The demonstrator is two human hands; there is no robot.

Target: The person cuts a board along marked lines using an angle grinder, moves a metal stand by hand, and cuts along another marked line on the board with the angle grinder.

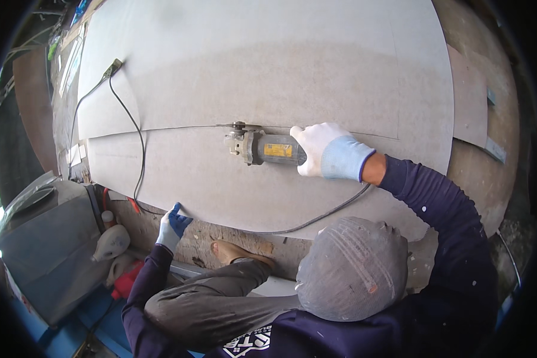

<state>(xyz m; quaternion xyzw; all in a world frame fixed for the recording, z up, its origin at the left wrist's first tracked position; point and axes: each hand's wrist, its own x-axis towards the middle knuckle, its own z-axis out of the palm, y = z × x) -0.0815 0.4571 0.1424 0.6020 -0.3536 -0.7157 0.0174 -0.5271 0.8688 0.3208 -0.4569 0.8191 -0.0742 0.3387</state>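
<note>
My right hand [325, 149], in a white and pale blue glove, is closed round the body of an angle grinder [274, 148]. The grinder lies sideways over a large pale grey sheet [268, 185]; its thin disc [244, 125] meets a long dark line that runs across the sheet. Whether the disc is spinning cannot be told. At the sheet's near edge is my left hand [174, 227], gloved in white with blue on the fingers. Its fingers are apart, and the tips overlap the edge. A dark cable [322, 222] trails from the grinder along that edge.
A cable connector [113, 67] lies on the sheet's far left. A grey box [48, 244], pale bottles [111, 243] and a red container [127, 279] stand at the lower left. My sandalled foot [241, 253] is close to the near edge. A brown board [468, 95] lies at right.
</note>
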